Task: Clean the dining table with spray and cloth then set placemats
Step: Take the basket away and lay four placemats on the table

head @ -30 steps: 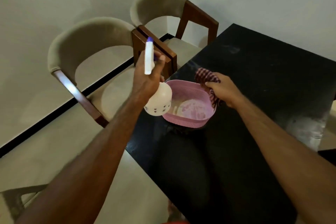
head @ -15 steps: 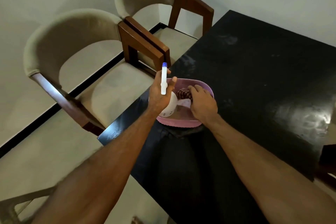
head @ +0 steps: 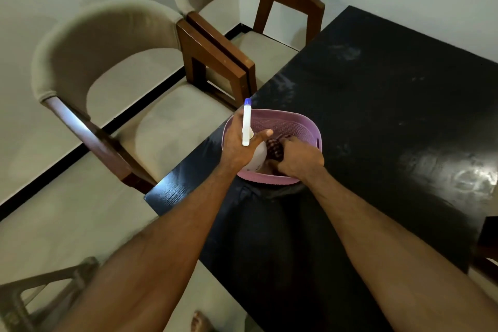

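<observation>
A pink plastic basket (head: 293, 122) stands on the black dining table (head: 377, 105) near its left edge. My left hand (head: 239, 143) grips a white spray bottle (head: 257, 156) with a blue-tipped nozzle, its body lowered inside the basket. My right hand (head: 299, 159) reaches into the basket beside it and holds a dark red checked cloth (head: 275, 147), bunched against the bottle. The cloth's lower part is hidden behind my hands.
Two beige upholstered chairs with wooden frames (head: 113, 67) (head: 269, 3) stand along the table's left side. Pale smears and a bright glare mark the tabletop at the right (head: 469, 170). Part of another piece of furniture (head: 48, 296) shows at the bottom left.
Both hands have come down into the basket. The spray bottle went from raised beside the basket to inside it, and the cloth moved from above the rim down into it.
</observation>
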